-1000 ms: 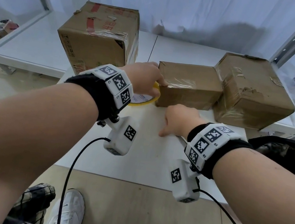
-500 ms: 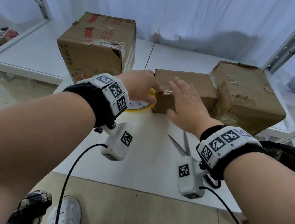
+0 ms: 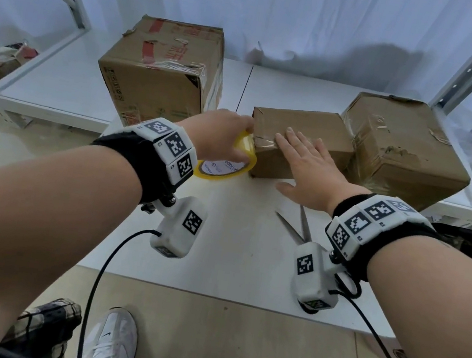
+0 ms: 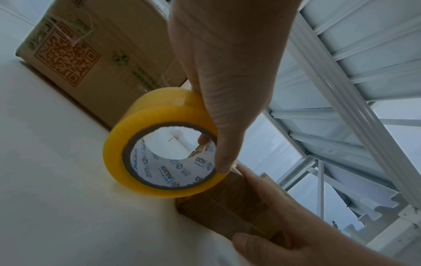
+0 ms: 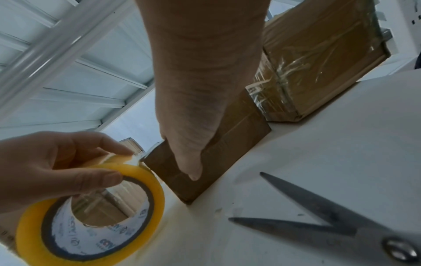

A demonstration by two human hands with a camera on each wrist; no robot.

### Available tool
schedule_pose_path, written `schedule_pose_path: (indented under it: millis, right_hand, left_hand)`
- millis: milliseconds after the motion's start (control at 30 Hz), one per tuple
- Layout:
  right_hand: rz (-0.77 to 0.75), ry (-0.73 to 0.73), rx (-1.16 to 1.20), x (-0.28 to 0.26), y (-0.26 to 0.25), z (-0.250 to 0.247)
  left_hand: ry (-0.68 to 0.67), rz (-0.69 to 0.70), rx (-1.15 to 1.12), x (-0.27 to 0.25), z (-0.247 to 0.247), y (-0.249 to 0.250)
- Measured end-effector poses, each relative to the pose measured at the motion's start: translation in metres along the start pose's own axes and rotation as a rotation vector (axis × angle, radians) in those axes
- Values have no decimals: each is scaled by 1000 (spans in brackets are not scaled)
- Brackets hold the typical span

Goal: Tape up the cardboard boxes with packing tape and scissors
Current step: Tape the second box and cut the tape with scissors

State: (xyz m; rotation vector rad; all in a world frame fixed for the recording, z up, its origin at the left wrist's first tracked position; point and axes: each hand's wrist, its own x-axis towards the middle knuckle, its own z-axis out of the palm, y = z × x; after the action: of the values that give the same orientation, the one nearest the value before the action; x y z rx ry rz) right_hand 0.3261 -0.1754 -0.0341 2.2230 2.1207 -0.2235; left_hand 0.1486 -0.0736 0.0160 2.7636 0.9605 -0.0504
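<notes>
- Left hand [image 3: 220, 137] grips the yellow tape roll [image 3: 226, 164]: thumb on the near rim, fingers curled over the outer band, one fingertip [image 4: 203, 139] showing inside the core.
- Roll is held on edge, tilted, its rim just beside the near left corner of the small box [image 3: 300, 139]; a clear strip runs from roll onto that corner.
- Right hand [image 3: 308, 166], just right of the roll, lies flat on the small box, fingers straight and spread over the taped top edge, thumb down the front face.
- Scissors [image 3: 298, 230] lie on the white table [image 3: 231, 256] nearer the person than the pressing hand, blades parted.
- Large box [image 3: 158, 78] stands beyond and left of the roll.
- Taped box [image 3: 402, 150] touches the small box's far right side.
</notes>
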Motion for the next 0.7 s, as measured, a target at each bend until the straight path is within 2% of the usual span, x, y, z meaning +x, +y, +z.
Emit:
schedule_pose_path:
  millis: [67,200,267,467,700]
  right_hand:
    - [7,28,21,-1,0,1]
    - [-18,216,71,-5,-3,-8]
    - [-37,240,72,-5,-6,-14]
    - [-60,-37,-1,3,-22,-8]
    - [-47,-69,-38,2,-23,-8]
  left_hand:
    - [14,7,-21,-1,-2,1]
    - [-20,16,-67,-7,-6,2]
    - [-47,18,-75,-12,-8,3]
    - [-72,31,-18,-24,-8,5]
    - [-112,-7,-36,-26,3,-1]
